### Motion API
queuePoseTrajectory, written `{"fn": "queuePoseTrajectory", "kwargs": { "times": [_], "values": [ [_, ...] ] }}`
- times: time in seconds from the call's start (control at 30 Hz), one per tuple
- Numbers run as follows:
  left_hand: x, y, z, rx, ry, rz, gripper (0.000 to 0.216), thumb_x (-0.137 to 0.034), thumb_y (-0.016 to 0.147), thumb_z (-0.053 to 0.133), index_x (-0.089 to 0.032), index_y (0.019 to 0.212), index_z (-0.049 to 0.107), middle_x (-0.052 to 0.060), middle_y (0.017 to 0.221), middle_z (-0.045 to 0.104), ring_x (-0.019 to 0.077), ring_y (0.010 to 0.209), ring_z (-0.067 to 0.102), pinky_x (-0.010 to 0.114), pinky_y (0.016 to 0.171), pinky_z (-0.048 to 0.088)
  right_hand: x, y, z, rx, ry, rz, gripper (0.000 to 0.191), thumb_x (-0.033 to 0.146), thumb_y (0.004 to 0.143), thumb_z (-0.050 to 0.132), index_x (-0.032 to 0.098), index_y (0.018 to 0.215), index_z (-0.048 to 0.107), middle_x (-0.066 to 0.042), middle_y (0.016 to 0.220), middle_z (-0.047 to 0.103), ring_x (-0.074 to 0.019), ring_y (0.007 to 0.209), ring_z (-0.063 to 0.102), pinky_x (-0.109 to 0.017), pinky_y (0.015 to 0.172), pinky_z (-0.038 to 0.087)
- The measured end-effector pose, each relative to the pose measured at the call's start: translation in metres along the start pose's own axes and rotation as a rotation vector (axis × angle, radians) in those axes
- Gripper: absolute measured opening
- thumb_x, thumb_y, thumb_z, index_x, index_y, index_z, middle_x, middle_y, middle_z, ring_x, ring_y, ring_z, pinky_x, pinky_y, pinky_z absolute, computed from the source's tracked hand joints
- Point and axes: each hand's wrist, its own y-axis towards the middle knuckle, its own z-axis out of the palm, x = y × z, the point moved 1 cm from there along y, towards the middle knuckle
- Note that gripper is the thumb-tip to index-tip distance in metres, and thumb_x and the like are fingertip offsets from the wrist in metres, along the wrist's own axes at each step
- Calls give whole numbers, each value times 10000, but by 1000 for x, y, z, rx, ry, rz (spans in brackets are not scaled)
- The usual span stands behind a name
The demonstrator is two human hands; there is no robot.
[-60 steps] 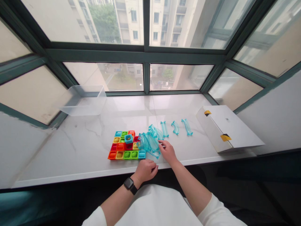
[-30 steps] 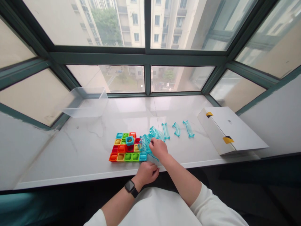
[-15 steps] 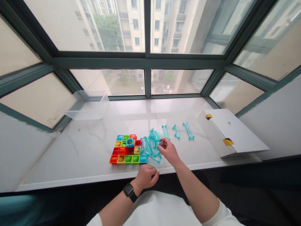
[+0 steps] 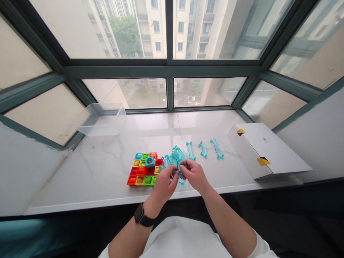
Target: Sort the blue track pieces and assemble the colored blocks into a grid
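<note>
My left hand [image 4: 166,181] and my right hand [image 4: 195,175] meet fingertip to fingertip over a pile of translucent blue track pieces [image 4: 172,159]. Both are closed in a pinch on what looks like one of these track pieces, mostly hidden by the fingers. To the left, colourful hollow cube blocks [image 4: 141,171] in red, orange, yellow, green and blue lie in rows, and a blue block [image 4: 149,162] rests on top of them. My left hand covers the right end of the front row.
Right of the pile, a straight track piece [image 4: 190,150], a curved one [image 4: 203,149] and a wavy one [image 4: 216,148] lie apart. A white box [image 4: 271,150] stands at the right. A clear plastic bin [image 4: 103,130] stands at the back left, near the window frame.
My left hand has risen from the counter's front edge to the pile and met my right hand. My right hand has stayed near the pile, its fingers now against the left ones.
</note>
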Motion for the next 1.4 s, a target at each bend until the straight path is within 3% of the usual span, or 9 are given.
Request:
{"fn": "queuePoseTrajectory", "kwargs": {
  "times": [0.27, 0.43, 0.63, 0.8, 1.0, 1.23, 1.33, 1.4],
  "values": [
    [-10, 0, -8, 3, 85, 41, 276, -385, 1077, 446, -222, 884, 557, -10, 724, 578, 153, 633, 536, 286, 616, 367, 9, -5, -5, -26, -197, -99, 346, 449, 965, 605, 222, 704, 612, 34, 549, 608, -154, 552, 653, -238, 565, 489],
    [-19, -1, -12, 44, 103, 106, 282, -369, 1094, 405, -226, 882, 525, 1, 759, 578, 163, 668, 541, 289, 631, 379, 20, -5, -15, -33, -325, -197, 489, 477, 995, 565, 218, 582, 548, 24, 517, 571, -129, 530, 541, -243, 551, 411],
    [-26, -5, -14, 144, 169, 194, 275, -336, 1101, 376, -230, 891, 519, 21, 816, 595, 179, 707, 562, 303, 644, 382, 33, -2, -33, -161, -534, -336, 548, 535, 1016, 543, 222, 571, 483, 35, 523, 455, -116, 537, 378, -259, 544, 311],
    [-32, -8, -14, 176, 253, 234, 277, -320, 1102, 381, -230, 885, 528, 29, 822, 598, 184, 710, 558, 312, 643, 376, 31, -4, -39, -189, -606, -351, 598, 560, 1048, 492, 219, 560, 553, -7, 534, 538, -137, 555, 467, -261, 574, 357],
    [-37, -11, -18, 169, 233, 234, 250, -308, 1089, 413, -233, 913, 573, 28, 823, 619, 177, 703, 563, 306, 633, 387, 30, -9, -38, -214, -580, -360, 624, 567, 1086, 402, 223, 638, 667, -52, 623, 647, -176, 635, 605, -272, 647, 424],
    [-37, -13, -18, 109, 187, 141, 296, -367, 1079, 455, -233, 823, 523, -3, 729, 578, 158, 637, 523, 290, 608, 357, 37, -17, -34, -163, -661, -397, 496, 426, 1077, 426, 230, 655, 599, -19, 594, 590, -159, 584, 534, -280, 628, 395],
    [-35, -10, -16, 29, 182, 77, 377, -422, 1069, 494, -232, 744, 467, -26, 639, 502, 147, 582, 469, 287, 580, 318, 38, -24, -27, -75, -636, -391, 249, 356, 1020, 505, 231, 882, 670, 6, 645, 605, -159, 605, 558, -270, 630, 413],
    [-33, -8, -15, -1, 162, 26, 412, -437, 1076, 475, -233, 721, 429, -34, 614, 474, 141, 550, 437, 286, 557, 296, 36, -29, -20, -8, -570, -372, 254, 338, 1001, 525, 225, 1182, 664, 9, 713, 654, -168, 649, 613, -266, 666, 459]
  ]
}}
